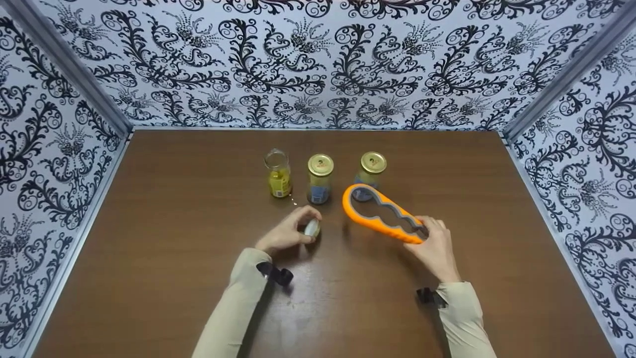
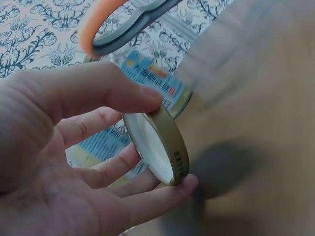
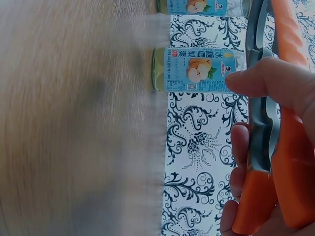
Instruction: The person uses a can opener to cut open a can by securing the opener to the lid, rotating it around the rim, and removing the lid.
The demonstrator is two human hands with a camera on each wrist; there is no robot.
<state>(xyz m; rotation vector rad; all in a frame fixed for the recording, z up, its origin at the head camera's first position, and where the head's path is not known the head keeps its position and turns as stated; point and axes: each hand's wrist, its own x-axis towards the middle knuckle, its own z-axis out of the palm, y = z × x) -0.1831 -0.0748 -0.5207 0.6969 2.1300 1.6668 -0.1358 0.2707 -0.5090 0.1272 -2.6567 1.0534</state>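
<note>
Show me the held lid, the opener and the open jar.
Held lid (image 2: 155,145): left wrist view, white inside.
Opener (image 1: 379,227): head view, orange near side.
Open jar (image 1: 279,182): head view, yellow lower part.

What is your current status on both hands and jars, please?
Left hand pinching lid; right hand gripping orange opener. Leftmost jar open; middle jar and rightmost jar lidded. Head view: orange opener partly hides rightmost jar.

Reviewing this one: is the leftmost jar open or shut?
Open: the leftmost jar shows a bare glass mouth, while the other two jars wear gold lids. The left hand holds a loose lid.
</note>
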